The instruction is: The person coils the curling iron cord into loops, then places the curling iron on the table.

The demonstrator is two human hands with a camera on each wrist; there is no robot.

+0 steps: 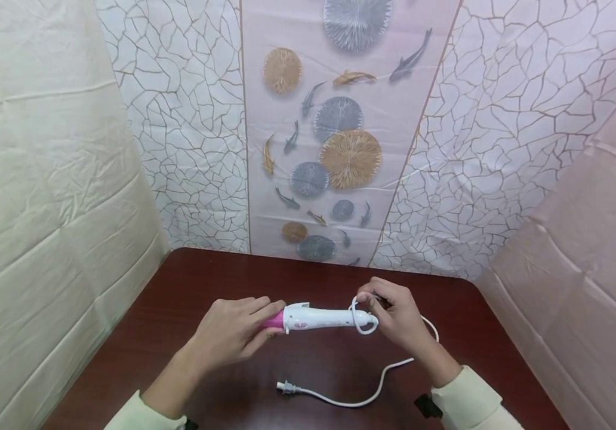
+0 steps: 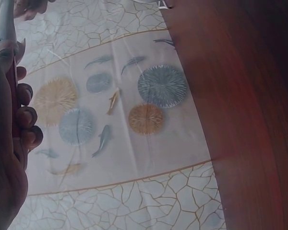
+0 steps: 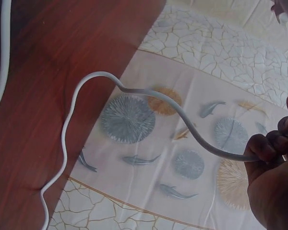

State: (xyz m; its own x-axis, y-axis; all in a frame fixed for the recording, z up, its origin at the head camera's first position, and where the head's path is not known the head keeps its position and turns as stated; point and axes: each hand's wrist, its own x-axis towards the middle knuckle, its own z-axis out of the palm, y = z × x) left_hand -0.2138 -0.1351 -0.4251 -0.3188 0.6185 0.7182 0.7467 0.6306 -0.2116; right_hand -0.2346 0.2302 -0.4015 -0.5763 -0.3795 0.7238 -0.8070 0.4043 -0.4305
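Note:
In the head view, a curling iron (image 1: pixel 321 318) with a white handle and a pink barrel is held level over the table. My left hand (image 1: pixel 238 327) grips the pink barrel, which its fingers mostly cover. At the handle's far end, the white power cord (image 1: pixel 362 329) makes a loop around the handle. My right hand (image 1: pixel 396 310) pinches the cord beside that loop. From there the cord trails down to the table, ending in a two-prong plug (image 1: pixel 287 387). The right wrist view shows the cord (image 3: pixel 189 127) running out from the curled fingers of the right hand (image 3: pixel 273 165).
The dark reddish-brown table (image 1: pixel 222 388) has rounded far corners. Behind it hangs a patterned cloth (image 1: pixel 313 119) with fish and round motifs, and plain pale cloth (image 1: pixel 55 179) closes off both sides.

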